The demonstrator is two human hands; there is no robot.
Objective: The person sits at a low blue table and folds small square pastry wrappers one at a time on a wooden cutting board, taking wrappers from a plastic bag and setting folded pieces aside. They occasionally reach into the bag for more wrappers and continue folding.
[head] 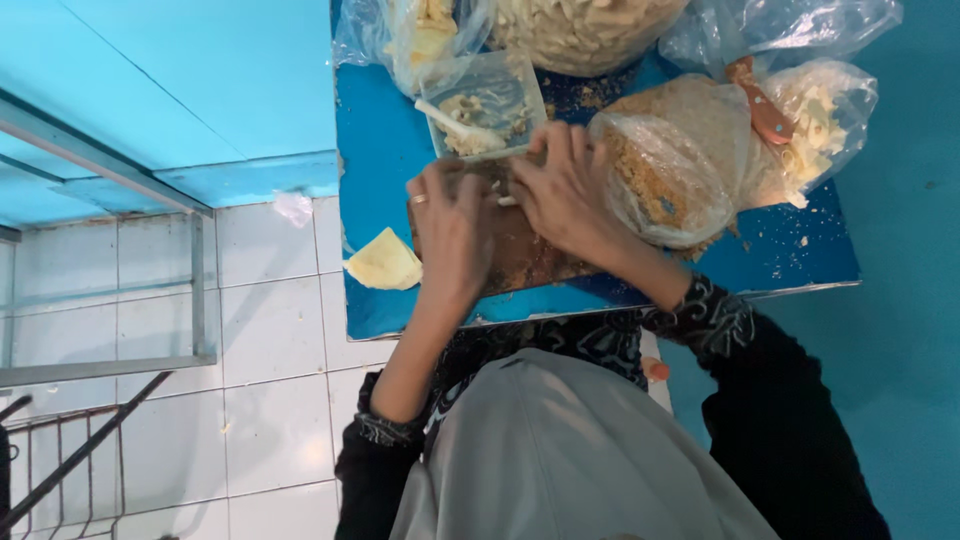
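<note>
My left hand [450, 228], with a ring on one finger, and my right hand [563, 190] meet over a brown wooden board [530, 262] on a blue table [380, 150]. The fingers of both hands are bent together around a small pale piece of food [506, 199], mostly hidden between them. Just beyond the hands stands a clear plastic tub [487, 100] holding crumbly filling and a white spoon [455, 124]. A clear bag of brown crumbs [665, 175] lies against my right wrist.
A thin pale yellow sheet [384, 262] lies at the table's left edge. Behind are a knife with a brown handle [760, 102], a bag of pale strips [825, 115] and a large heap of pale pieces [580, 30]. White floor tiles [270, 330] and a metal rack [110, 290] lie to the left.
</note>
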